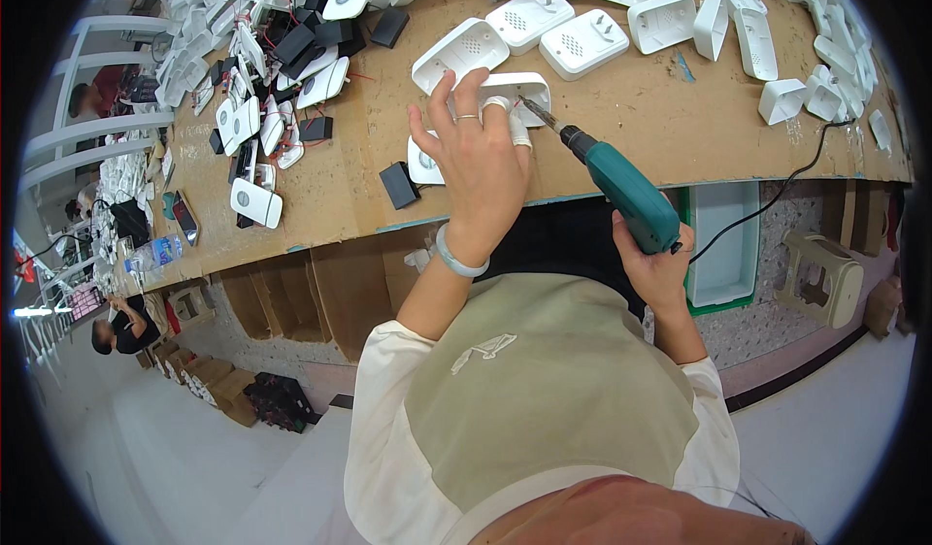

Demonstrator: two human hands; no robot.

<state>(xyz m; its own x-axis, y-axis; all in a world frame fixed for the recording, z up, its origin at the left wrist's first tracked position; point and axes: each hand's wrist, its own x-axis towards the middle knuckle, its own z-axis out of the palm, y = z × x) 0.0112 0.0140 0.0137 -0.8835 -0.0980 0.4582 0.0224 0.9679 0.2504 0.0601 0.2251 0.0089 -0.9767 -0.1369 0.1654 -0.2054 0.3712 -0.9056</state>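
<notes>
My right hand point(655, 264) is wrapped round the handle of a green electric screwdriver point(631, 196). Its bit points up and left into a white plastic housing point(532, 89), an open shell on the table. Holding that housing at its near left side is my left hand point(481, 162), back upward, with white wrapping on two digits and a ring on another. The left fingers hide much of the shell, and any screw at the bit's tip is too small to make out. Beside the left hand lie a round-cornered white cover point(425, 162) and a black box-shaped part point(399, 185).
Several white housings point(584, 44) lie beyond my hands and at right. White covers wired to black boxes point(282, 89) heap up at left. The screwdriver's black cord point(777, 210) trails right, over a green-rimmed bin point(743, 244) near a stool point(820, 278). People sit farther left.
</notes>
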